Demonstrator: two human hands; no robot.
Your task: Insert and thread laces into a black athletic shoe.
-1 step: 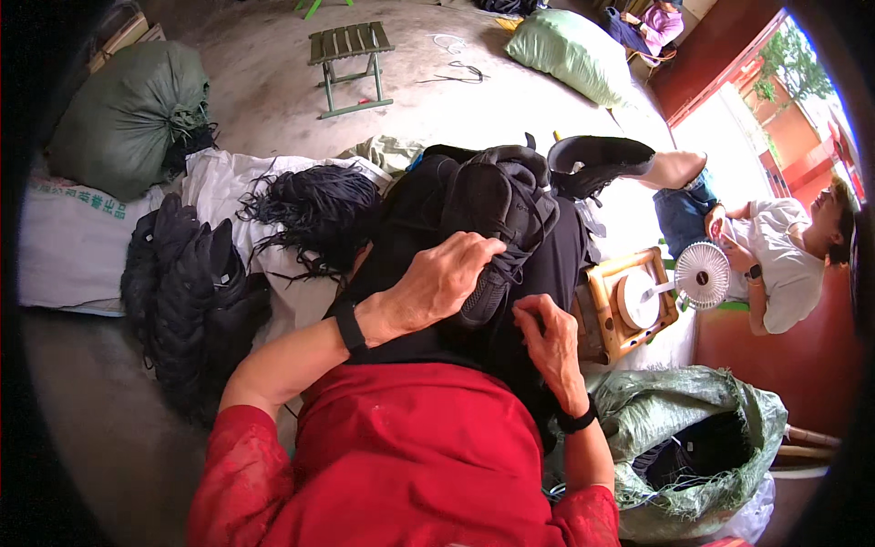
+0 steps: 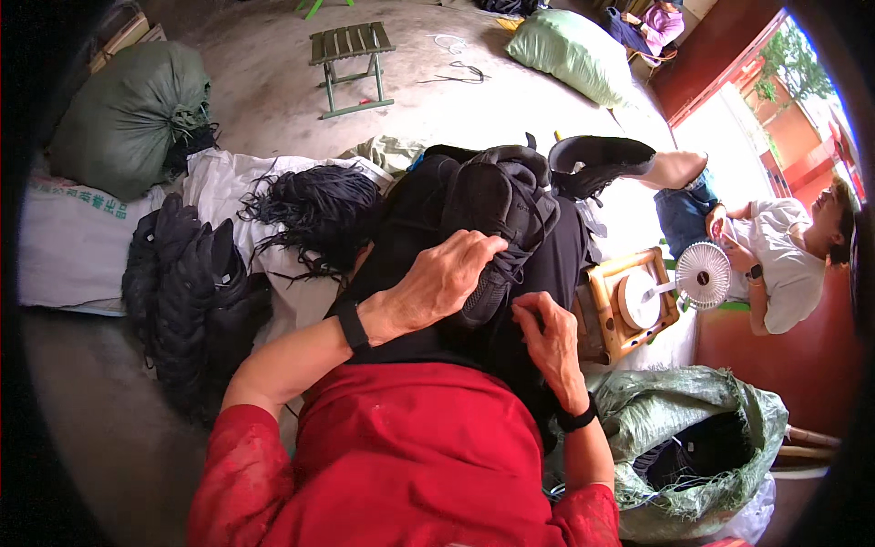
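A black lace-up shoe (image 2: 497, 205) lies across my lap on black trousers, its toe end toward me. At its lacing, my left hand (image 2: 447, 273) is closed in a pinch on a black shoelace (image 2: 510, 264); the fingertips hide most of that spot. Just right of the shoe, my right hand (image 2: 550, 337) is curled with thumb and forefinger drawn together. Whatever it may hold is too small to make out. Left of my knees, a heap of black laces (image 2: 319, 214) rests on white sacking, beside a stack of black shoe pieces (image 2: 191, 292).
A tied green sack (image 2: 132, 114) stands far left, a folding stool (image 2: 351, 68) ahead. To my right are a bamboo stool (image 2: 670, 319) bearing a white fan (image 2: 702, 275), and an open green sack (image 2: 629, 415) of black pieces. A seated person (image 2: 793, 264) is beyond it.
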